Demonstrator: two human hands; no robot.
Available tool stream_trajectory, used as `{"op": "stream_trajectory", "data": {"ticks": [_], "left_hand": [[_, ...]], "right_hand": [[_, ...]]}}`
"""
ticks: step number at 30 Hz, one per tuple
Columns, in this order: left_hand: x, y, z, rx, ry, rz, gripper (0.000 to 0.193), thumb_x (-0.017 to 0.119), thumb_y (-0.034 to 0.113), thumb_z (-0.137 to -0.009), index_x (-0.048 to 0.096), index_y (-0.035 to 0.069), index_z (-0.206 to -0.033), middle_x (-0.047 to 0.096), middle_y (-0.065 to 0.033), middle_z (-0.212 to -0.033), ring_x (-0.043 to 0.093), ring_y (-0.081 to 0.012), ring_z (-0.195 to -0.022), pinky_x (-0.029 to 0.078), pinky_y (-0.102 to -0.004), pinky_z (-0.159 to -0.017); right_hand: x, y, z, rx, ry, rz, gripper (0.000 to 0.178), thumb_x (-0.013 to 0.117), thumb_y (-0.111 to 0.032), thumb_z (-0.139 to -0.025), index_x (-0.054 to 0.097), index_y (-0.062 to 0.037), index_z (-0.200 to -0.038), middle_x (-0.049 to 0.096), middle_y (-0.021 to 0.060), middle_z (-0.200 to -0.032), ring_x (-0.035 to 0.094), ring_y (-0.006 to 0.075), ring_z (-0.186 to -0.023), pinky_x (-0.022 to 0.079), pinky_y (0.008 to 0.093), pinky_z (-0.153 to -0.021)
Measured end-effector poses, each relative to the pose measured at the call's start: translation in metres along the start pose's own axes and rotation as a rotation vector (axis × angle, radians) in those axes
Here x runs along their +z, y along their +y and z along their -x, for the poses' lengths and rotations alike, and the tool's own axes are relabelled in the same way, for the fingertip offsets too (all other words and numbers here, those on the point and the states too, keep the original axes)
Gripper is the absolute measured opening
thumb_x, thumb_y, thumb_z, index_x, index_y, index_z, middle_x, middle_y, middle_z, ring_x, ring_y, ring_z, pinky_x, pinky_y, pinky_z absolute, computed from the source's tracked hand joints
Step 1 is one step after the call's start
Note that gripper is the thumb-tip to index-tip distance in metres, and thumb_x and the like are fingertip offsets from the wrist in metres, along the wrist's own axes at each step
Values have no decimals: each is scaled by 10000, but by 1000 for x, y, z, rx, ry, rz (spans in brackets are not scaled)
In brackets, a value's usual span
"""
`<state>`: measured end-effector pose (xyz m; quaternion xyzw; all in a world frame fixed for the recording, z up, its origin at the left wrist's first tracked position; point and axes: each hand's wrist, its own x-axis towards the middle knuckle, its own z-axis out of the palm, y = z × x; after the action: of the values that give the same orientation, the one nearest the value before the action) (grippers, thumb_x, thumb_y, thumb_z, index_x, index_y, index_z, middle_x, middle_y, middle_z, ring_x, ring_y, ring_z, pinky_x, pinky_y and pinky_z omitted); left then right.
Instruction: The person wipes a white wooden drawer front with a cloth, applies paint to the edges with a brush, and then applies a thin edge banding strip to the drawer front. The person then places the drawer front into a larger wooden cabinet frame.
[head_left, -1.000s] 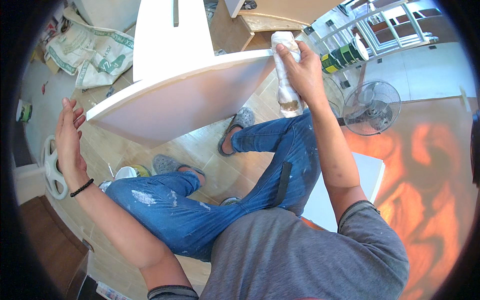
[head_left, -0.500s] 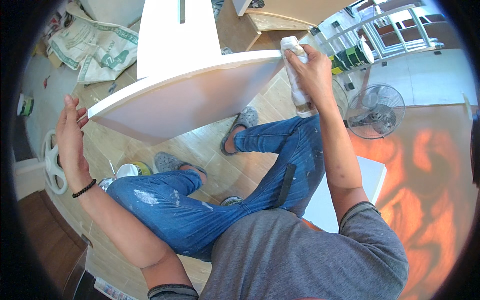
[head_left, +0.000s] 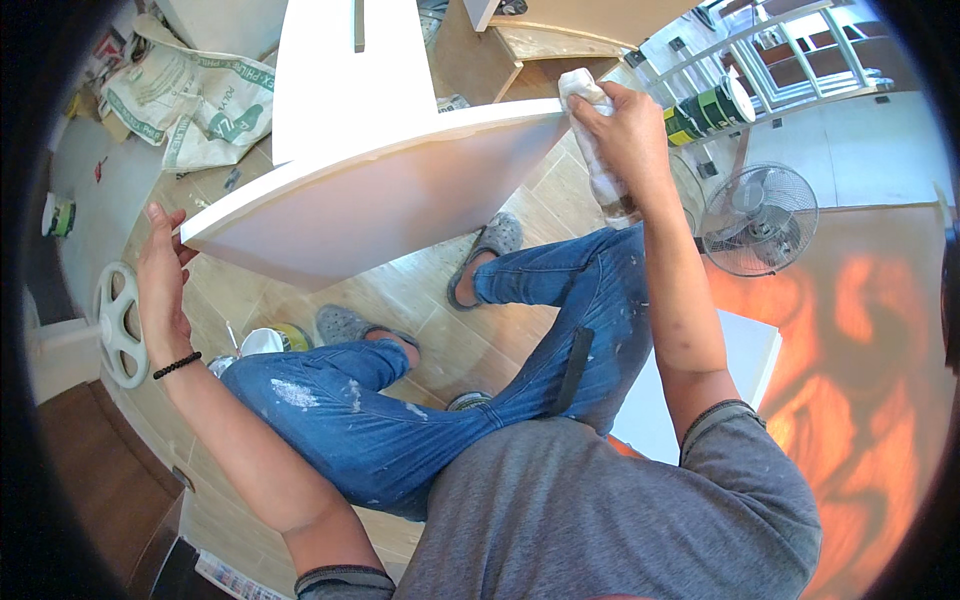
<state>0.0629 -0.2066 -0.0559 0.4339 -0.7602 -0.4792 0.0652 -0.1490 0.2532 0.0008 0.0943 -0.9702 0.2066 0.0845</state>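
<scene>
A white panel (head_left: 380,210) with a thin pale edge spans the space in front of me, tilted so its broad face is toward my legs. At its left corner is my left hand (head_left: 165,290), fingers bent around the end and touching it. My right hand (head_left: 632,135) grips a crumpled white cloth (head_left: 598,165) with brown stains, at the panel's right corner. The cloth's top touches the panel's edge there, while its lower part hangs below my fingers.
Beyond the panel stands another white board (head_left: 350,80). A printed sack (head_left: 215,110) lies at the far left. A fan (head_left: 760,220) and a green-and-black can (head_left: 710,110) are on the right. Near my left knee are a paint can (head_left: 275,340) and a white slotted round piece (head_left: 120,325).
My left hand has come in to the right and now touches the panel's left corner, where it was apart before. The right hand and cloth stay at the other corner.
</scene>
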Motion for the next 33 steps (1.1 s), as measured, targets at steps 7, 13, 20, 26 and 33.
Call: {"op": "stream_trajectory", "data": {"ticks": [7,13,20,26,33], "left_hand": [[-4,2,-3,-76,-44,61,811,308,757,-1021,623,137,-1438,701,-127,-1242,619,-210,-1044,404,-340,-903],[1,1,-3,-64,-35,86,824,293,764,-1020,617,134,-1442,707,-139,-1223,628,-196,-1002,409,-342,-959],[0,-4,-11,-49,-3,64,843,293,768,-1019,629,110,-1424,714,-111,-1140,627,-180,-962,405,-324,-884],[2,-6,-7,-41,-16,120,839,308,765,-1019,634,102,-1416,718,-97,-1124,620,-159,-923,396,-305,-867],[2,-4,-9,-48,-36,117,856,305,770,-1013,613,90,-1432,721,-113,-1172,647,-155,-942,398,-302,-872]], "right_hand": [[16,-35,13,-78,-48,-118,398,776,-375,-815,790,-65,-1064,747,232,-893,733,402,-849,574,473,-796],[2,3,3,36,39,-57,385,767,-357,-823,796,-85,-1094,753,220,-905,740,385,-839,581,456,-792],[20,-42,12,-97,-26,-13,388,772,-353,-788,801,-130,-1104,755,203,-899,734,385,-879,577,472,-844],[3,5,-3,5,29,14,387,772,-358,-782,806,-118,-1084,752,204,-852,740,378,-820,590,451,-799],[18,-42,10,-93,-45,-12,386,771,-361,-803,802,-102,-1088,752,219,-906,733,389,-874,573,469,-843]]}}
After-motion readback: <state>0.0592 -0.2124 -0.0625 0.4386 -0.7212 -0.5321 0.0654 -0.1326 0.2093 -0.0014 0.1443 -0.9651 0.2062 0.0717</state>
